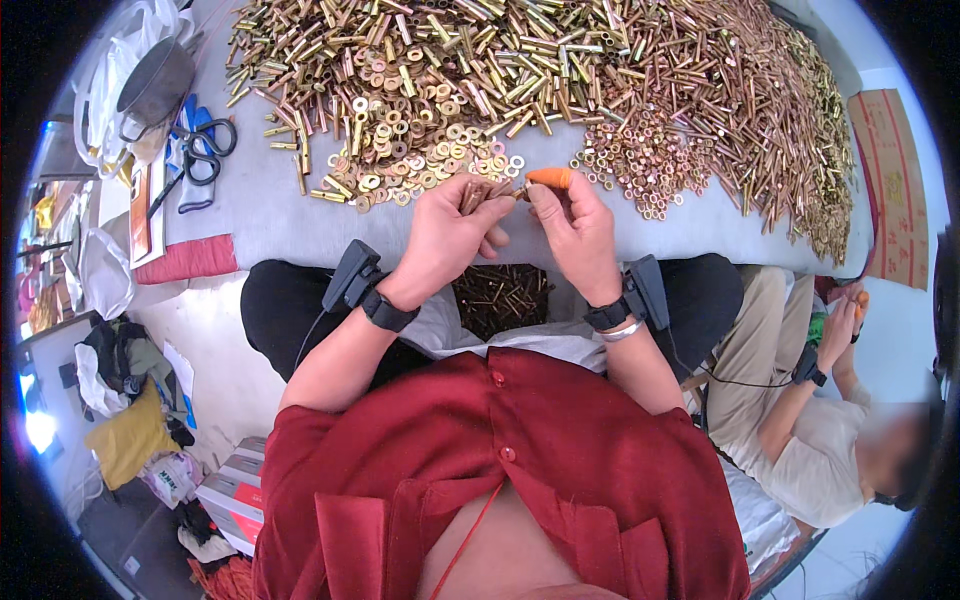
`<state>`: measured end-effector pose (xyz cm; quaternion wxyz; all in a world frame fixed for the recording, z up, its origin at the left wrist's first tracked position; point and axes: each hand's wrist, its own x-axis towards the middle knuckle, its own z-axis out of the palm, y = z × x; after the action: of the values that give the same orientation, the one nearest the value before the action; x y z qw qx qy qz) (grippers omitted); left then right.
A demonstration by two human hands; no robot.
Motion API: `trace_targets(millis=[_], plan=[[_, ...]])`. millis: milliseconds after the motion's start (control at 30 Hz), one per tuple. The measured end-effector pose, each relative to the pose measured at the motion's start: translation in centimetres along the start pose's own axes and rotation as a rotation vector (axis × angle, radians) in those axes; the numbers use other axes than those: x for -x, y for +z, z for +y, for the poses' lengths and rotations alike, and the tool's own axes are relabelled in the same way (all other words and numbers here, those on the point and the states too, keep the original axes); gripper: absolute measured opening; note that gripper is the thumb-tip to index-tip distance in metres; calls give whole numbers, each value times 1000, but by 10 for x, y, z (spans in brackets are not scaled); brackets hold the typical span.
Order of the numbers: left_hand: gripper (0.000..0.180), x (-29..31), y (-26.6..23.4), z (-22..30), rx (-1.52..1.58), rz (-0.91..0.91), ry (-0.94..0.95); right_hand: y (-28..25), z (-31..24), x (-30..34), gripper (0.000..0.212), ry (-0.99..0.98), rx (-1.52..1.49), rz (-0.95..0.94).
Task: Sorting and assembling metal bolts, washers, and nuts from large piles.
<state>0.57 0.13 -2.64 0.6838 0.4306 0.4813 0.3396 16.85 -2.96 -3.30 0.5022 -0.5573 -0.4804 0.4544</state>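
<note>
Both my hands meet above the table's near edge. My left hand [447, 232] is closed around several copper-coloured bolts [474, 196], their ends pointing toward my right hand. My right hand [578, 232], with an orange finger cover [549, 177] on its index finger, pinches at the tip of one piece; what lies between thumb and finger is too small to name. Just beyond the left hand spreads a heap of flat brass-coloured washers [400, 150]. Past the right hand lie small hex nuts [650, 165]. Below my hands, between my legs, a container holds dark bolts [500, 300].
A big pile of metal sleeves [500, 60] and long bolts [750, 110] covers the table's far side. Black-handled scissors [203, 150] and a metal pot [157, 85] are at the left. A cardboard sheet [890, 185] stands right; a co-worker [800, 430] sits there.
</note>
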Motion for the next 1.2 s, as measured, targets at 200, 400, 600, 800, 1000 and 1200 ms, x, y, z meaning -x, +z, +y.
trace_targets(millis=[200, 400, 600, 800, 1000, 1200], plan=[[13, 2, 3, -5, -15, -40, 38, -14, -16, -12, 16, -308, 403, -63], [14, -1, 0, 1, -27, -76, 27, -13, -24, -17, 20, -277, 357, -104], [12, -1, -2, 0, -62, -29, 69, -10, -21, -15, 18, -334, 320, -110], [9, 0, 0, -7, -224, 41, 254, -5, -16, -10, 12, -271, 320, -37], [7, 3, 7, -4, -181, 41, 196, -14, -22, -14, 10, -401, 615, -71], [10, -3, 2, -4, 97, -53, 53, -7, -19, -16, 19, -275, 236, -69]])
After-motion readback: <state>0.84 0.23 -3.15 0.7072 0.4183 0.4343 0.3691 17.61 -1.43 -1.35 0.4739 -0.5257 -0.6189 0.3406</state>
